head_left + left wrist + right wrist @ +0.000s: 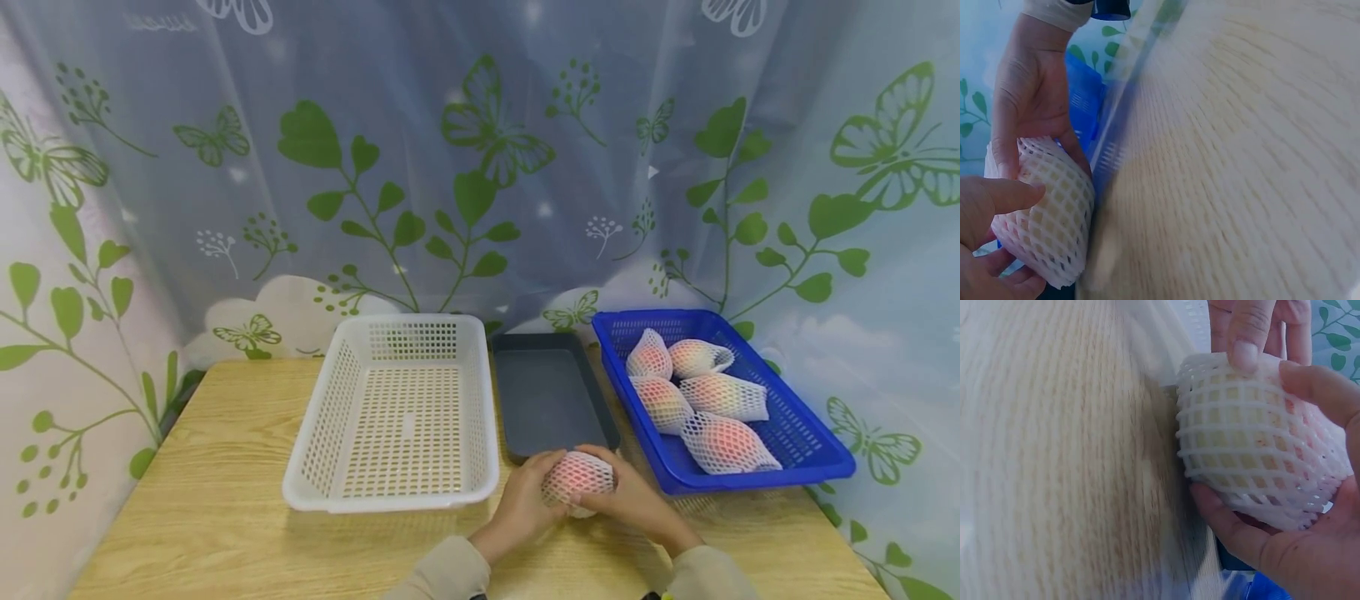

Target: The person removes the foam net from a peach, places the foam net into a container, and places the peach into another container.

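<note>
Both hands hold one pink and pale yellow peach (pixel 577 477) wrapped in a white foam net, near the front of the table. My left hand (pixel 527 502) grips it from the left, with the thumb on the net in the left wrist view. From the other side my right hand (pixel 633 505) curls its fingers and thumb round it. The foam net (pixel 1235 437) covers most of the fruit in the right wrist view. Just beyond the hands lies a dark grey tray (pixel 553 400) with nothing in it.
A white plastic basket (pixel 489 417), with no fruit inside, stands left of the tray. On the right, a blue basket (pixel 757 483) contains several netted peaches (pixel 723 396). All rest on a wooden table (pixel 217 483), with a patterned curtain (pixel 420 100) behind.
</note>
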### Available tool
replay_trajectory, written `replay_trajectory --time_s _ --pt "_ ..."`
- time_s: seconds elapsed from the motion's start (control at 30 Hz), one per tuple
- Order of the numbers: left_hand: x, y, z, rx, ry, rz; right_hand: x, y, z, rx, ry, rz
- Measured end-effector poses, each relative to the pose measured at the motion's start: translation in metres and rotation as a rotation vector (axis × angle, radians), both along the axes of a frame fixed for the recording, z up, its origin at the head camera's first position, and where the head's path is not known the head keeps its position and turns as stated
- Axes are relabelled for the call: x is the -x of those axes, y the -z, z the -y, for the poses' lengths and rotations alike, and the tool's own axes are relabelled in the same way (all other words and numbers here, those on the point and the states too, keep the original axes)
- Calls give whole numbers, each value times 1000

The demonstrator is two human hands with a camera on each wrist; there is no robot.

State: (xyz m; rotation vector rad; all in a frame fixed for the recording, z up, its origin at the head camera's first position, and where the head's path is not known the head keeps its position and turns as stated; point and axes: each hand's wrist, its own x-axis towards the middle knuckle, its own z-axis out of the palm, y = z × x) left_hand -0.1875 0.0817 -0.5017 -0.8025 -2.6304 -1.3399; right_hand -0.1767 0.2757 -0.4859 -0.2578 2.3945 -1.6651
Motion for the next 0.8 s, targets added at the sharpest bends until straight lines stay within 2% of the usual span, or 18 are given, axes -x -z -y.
replay_trajectory --time_s 0.2,0.27,0.37,0.5,0.6,0.7,0.8 --pt "-2 -13 -1 -10 16 -65 -1 -4 -3 20 48 -54" --pt "-2 -20 0 -20 27 -94 -1 -7 -4 40 49 -70" --pt "-2 -32 4 -50 39 -99 0 -14 -5 88 50 -67" --pt "1 -50 11 -138 53 -33 0 -26 -6 129 76 -74" --pt "6 -60 18 -218 42 -10 1 -34 -5 176 100 -93" --pt "13 -67 26 -294 17 -2 3 -39 -3 265 108 -103" --pt "20 -71 34 -382 -24 53 6 -42 -1 338 102 -113"
